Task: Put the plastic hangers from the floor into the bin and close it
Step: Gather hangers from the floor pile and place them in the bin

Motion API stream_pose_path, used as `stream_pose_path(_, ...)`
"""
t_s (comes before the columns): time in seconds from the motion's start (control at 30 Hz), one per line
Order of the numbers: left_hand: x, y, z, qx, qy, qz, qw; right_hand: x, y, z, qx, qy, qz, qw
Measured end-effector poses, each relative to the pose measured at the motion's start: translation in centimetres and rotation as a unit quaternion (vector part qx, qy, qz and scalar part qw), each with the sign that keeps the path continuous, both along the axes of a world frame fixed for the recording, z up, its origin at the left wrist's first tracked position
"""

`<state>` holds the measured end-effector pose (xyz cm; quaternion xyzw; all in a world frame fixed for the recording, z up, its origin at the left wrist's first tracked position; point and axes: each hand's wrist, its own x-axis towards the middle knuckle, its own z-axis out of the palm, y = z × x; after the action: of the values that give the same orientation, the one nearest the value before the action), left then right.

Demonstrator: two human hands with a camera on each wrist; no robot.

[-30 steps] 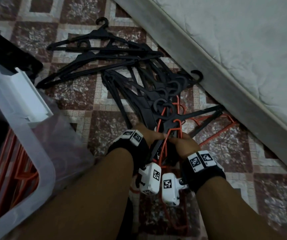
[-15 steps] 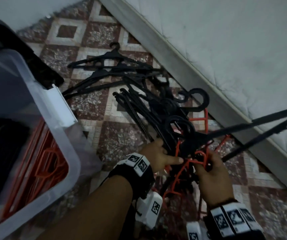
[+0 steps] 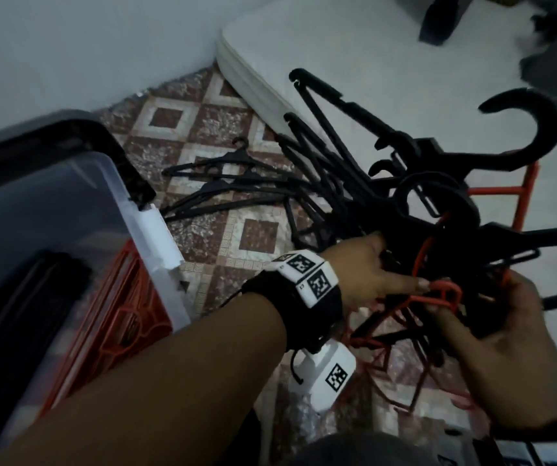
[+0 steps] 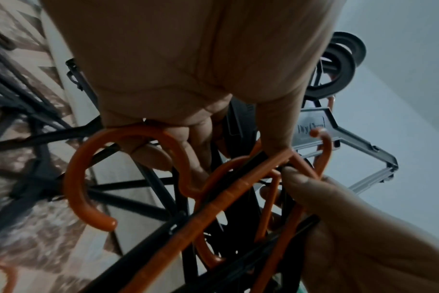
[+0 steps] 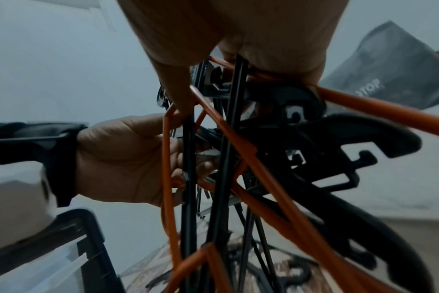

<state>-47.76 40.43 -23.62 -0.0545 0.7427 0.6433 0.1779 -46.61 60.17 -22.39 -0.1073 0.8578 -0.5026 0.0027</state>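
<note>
- Together we hold 1 tangled bundle of hangers [image 3: 438,230], black and orange, lifted above the floor [image 3: 256,237] in front of the mattress [image 3: 371,62].
- Our left hand [image 3: 367,277] grips the bundle from the left; in the left wrist view its fingers [image 4: 196,142] curl through an orange hook [image 4: 88,168] and around the black bars.
- Our right hand [image 3: 502,338] grips the same bundle from the right and lower side; in the right wrist view its fingers [image 5: 178,89] close over orange and black bars.
- So both hands are closed around the hangers, not spread wide.
- Some more black hangers [image 3: 223,183] lie flat on the patterned floor, well apart from our hands, near the wall [image 3: 68,45].
- At the left we see the clear plastic bin [image 3: 156,250] standing open, with orange hangers [image 3: 115,314] and something dark inside it.
- Its dark lid [image 3: 68,136] rests behind the bin, near the wall.
</note>
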Motion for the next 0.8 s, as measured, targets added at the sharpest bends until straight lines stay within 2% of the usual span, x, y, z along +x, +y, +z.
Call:
stream_pose_path(0.13,0.2,-0.3,4.4,-0.038,0.034,-0.02,0.998,-0.8,0.0,3.7,0.073,0.057,-0.058,0.994)
stream_pose_path(0.27,0.8,-1.6,10.1,-0.104,0.076,-0.024,0.991,-2.3,-0.2,7.5,0.04,0.095,-0.021,0.994)
stream_pose_path(0.43,1.3,-3.1,16.4,-0.096,0.115,-0.023,0.988,-4.4,-2.1,13.3,0.044,0.166,-0.01,0.985)
stream_pose_path(0.6,1.6,-3.7,20.3,-0.023,0.16,0.012,0.987,-5.4,-3.9,18.2,0.015,0.209,0.02,0.978)
stream_pose_path(0.8,3.2,-4.4,23.9,-0.067,0.173,0.075,0.98,-3.5,-5.4,23.1,0.003,0.242,0.045,0.969)
